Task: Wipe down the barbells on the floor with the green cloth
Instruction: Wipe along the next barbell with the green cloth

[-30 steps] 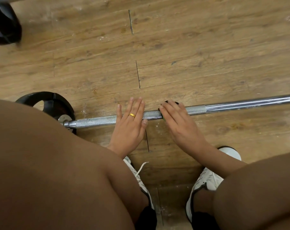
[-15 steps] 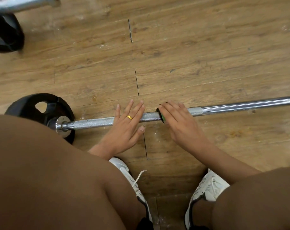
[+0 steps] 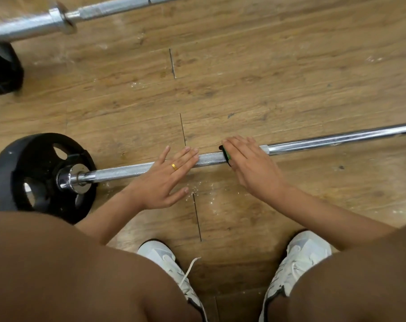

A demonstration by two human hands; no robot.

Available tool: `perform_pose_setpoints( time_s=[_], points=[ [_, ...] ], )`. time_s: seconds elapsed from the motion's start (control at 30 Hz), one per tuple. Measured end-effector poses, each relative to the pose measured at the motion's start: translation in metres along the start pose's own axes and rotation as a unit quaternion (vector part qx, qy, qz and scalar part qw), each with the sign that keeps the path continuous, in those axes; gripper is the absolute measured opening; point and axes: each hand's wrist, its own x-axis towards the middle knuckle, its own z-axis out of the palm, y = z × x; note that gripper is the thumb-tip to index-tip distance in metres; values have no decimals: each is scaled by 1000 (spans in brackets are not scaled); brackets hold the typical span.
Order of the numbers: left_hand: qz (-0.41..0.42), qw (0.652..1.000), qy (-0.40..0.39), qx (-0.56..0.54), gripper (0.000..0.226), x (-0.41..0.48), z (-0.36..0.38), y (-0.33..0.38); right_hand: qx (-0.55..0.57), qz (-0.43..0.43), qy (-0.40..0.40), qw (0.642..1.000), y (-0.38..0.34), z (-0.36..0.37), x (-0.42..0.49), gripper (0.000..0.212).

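knees: both thighs fill the bottom edge; person is crouched over the bar.
shoes: white left shoe (image 3: 171, 263) and right shoe (image 3: 299, 259) flat on the wooden floor (image 3: 267, 77); loose lace on the left one.
left hand (image 3: 164, 180): flat, fingers straight and spread across the knurled part of the near barbell (image 3: 337, 138). Thumb off the bar on the near side, gold ring (image 3: 174, 166) on one finger, grips nothing.
right hand (image 3: 251, 168): near the left, not touching it. Fingers straight over the bar, pressing the green cloth (image 3: 226, 155) onto it; thumb hidden.
green cloth: mostly under the right palm; only a thin green edge shows at the hand's left side, on the knurling.
near barbell: on the floor, runs left to right; black plate (image 3: 34, 159) on the left end, smooth chrome off-frame right.
far barbell (image 3: 34, 24): top left, bare sleeve and collar, well apart from the near one.
far plate (image 3: 4, 68): black, left edge, below that sleeve, partly cut off.
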Motion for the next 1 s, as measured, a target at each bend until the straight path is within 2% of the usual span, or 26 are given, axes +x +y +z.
perform_pose_setpoints(
  time_s=[0.07, 0.2, 0.3, 0.4, 0.5, 0.63, 0.83, 1.0],
  points=[
    [-19, 999, -5, 29, 75, 5, 0, -1, 10, 32, 4, 999, -10, 3, 5, 53],
    [-34, 997, -23, 73, 83, 12, -6, -6, 0, -5, -9, 1000, -21, 8, 15, 67],
    [-49, 994, -29, 97, 93, 16, -5, 1, 15, 23, -5, 1000, -1, 3, 19, 58],
    [-137, 987, -20, 87, 101, 27, 6, 24, 33, 62, 21, 997, 9, 4, 21, 50],
    [-206, 976, -28, 64, 107, 41, 8, 33, 36, 57, 20, 998, -1, 12, 32, 50],
    [-201, 977, -27, 60, 108, 46, 3, 21, 28, 26, -8, 999, 6, 11, 45, 49],
    [-197, 979, -10, 51, 108, 55, -1, 11, 40, 86, 24, 995, 13, 9, 48, 44],
    [-196, 978, -20, 64, 108, 61, -6, 0, 18, 19, 11, 1000, 19, 11, 59, 51]
  ],
)
